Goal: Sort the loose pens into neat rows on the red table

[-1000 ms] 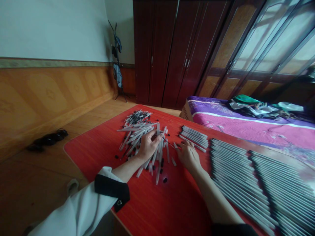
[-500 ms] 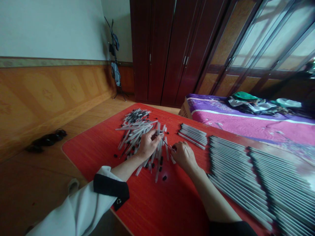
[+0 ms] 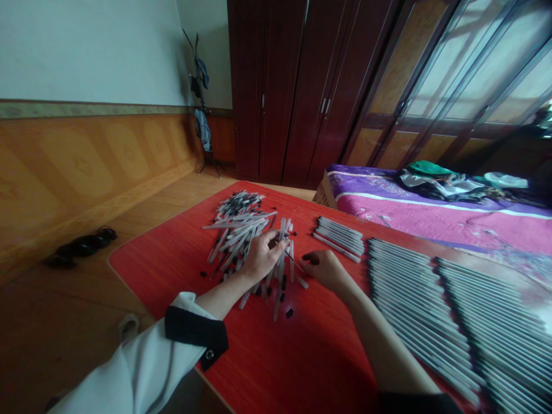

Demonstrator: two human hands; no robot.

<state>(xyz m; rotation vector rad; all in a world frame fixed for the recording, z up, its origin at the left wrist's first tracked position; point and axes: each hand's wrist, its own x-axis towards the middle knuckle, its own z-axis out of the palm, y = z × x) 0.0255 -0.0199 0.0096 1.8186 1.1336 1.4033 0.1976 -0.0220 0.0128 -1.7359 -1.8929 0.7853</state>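
Note:
My left hand (image 3: 264,256) is closed, its thumb and fingers pinching a thin dark rod (image 3: 290,255) that looks like a pen refill. The rod slants down and right toward my right hand (image 3: 324,269). That hand hovers just beside the rod's end, its fingers curled with a gap between thumb and index finger and nothing visible in them. Around and beneath my left hand lies a loose heap of translucent white tubes (image 3: 241,230). Small black caps (image 3: 290,313) are scattered near the tubes' lower ends.
On the red table (image 3: 276,368), a small row of capped tubes (image 3: 338,237) lies beyond my right hand. Larger rows (image 3: 418,310) with black ends fill the right side. A pile of darker small pieces (image 3: 240,202) sits at the back. Behind stands a bed (image 3: 431,215).
My right hand has turned and its fingers have loosened from the rod's end. My left hand has shifted slightly right and down, still pinching the rod.

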